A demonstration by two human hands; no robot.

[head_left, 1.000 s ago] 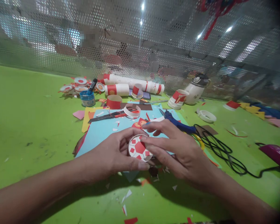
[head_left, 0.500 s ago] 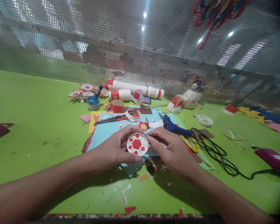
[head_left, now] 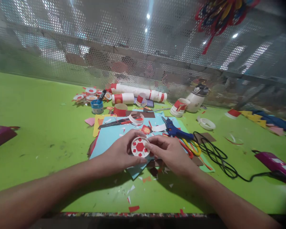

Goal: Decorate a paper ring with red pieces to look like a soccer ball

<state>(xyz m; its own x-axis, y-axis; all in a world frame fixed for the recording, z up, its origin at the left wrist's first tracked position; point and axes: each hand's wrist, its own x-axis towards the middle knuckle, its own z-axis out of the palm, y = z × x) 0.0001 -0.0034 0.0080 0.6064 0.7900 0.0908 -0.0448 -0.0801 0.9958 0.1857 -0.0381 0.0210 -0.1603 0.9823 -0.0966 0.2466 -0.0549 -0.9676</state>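
Note:
My left hand [head_left: 122,151] curls around a round white paper cup base [head_left: 140,147], fingers behind its upper left and thumb below. A red hexagon with small red diamonds around it covers its face, joined by thin dark lines. From the right, my right hand [head_left: 170,154] pinches the rim, its thumb over the right edge of the face. Both hands hover above light blue paper [head_left: 114,133] strewn with scraps. Beyond them lie a white paper ring [head_left: 136,118], dark-bladed scissors [head_left: 114,122] and a red square with a gold print [head_left: 146,129].
A blue glue gun [head_left: 177,129] lies right of the hands, near yellow scissor handles [head_left: 193,147] and a black cable [head_left: 215,159]. Behind are a blue jar [head_left: 97,107], a red paper ring [head_left: 120,110], white-and-red cups [head_left: 179,107] and a kettle-like flask [head_left: 196,98].
My right hand has shifted left, and its thumb now overlaps the right edge of the cup base. The left hand still holds it. The camera view has moved slightly.

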